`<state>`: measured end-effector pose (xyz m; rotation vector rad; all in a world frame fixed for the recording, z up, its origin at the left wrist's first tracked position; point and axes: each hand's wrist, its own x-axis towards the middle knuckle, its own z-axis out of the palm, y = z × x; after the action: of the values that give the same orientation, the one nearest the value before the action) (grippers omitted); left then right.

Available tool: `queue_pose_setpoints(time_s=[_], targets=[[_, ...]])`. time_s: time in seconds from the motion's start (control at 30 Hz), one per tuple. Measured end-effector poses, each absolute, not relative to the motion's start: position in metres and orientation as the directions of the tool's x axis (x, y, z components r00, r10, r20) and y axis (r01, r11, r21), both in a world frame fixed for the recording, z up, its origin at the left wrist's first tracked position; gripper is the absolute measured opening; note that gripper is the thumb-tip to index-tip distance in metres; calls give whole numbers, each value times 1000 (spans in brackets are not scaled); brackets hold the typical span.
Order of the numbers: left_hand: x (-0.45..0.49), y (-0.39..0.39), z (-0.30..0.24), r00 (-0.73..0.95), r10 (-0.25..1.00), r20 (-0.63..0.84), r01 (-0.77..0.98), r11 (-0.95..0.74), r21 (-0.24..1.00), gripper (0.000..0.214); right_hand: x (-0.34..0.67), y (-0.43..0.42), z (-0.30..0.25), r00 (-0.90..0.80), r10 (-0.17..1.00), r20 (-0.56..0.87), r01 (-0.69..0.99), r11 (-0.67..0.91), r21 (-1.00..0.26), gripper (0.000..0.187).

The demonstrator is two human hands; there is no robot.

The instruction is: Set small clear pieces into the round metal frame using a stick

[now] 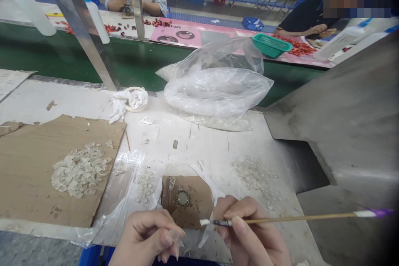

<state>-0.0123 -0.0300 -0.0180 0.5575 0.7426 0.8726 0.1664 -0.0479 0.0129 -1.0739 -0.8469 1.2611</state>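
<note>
Low, right hand pinching brush.

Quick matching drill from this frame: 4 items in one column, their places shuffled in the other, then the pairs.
1. brush
2. pile of clear pieces
3. plastic bag
4. green basket

A. on the far pink bench
B. on the big cardboard sheet, left
C. in the right hand
D. at the back of the white table, beside the green belt

Pairs: 1-C, 2-B, 3-D, 4-A
</note>
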Motion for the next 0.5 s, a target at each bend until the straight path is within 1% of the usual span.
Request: queue_pose_setpoints(time_s=[0.07, 0.13, 0.2, 0.23, 0.33, 0.5], targets=[[-10, -30, -15, 409, 827, -387, -485, 556, 675, 30, 169, -48, 2, 179, 983, -36, -109, -16, -994, 24], [-8, -31, -13, 397, 813, -425, -495, 580, 647, 34, 168, -49, -12, 176, 984, -39, 89, -56, -995, 25], [-7, -30, -11, 392, 804, -448, -504, 595, 627, 37, 167, -50, -28, 129, 990, -50, 237, -79, -968, 24], [-7, -30, -11, 389, 800, -457, -507, 600, 619, 38, 167, -51, -36, 79, 996, -52, 288, -73, -955, 24], [-7, -29, -9, 386, 790, -476, -508, 613, 605, 38, 170, -50, -53, -49, 998, -50, 351, -30, -936, 22], [-6, -28, -8, 373, 789, -488, -501, 614, 609, 38, 173, -44, -56, -53, 998, -44, 326, -25, -945, 21]])
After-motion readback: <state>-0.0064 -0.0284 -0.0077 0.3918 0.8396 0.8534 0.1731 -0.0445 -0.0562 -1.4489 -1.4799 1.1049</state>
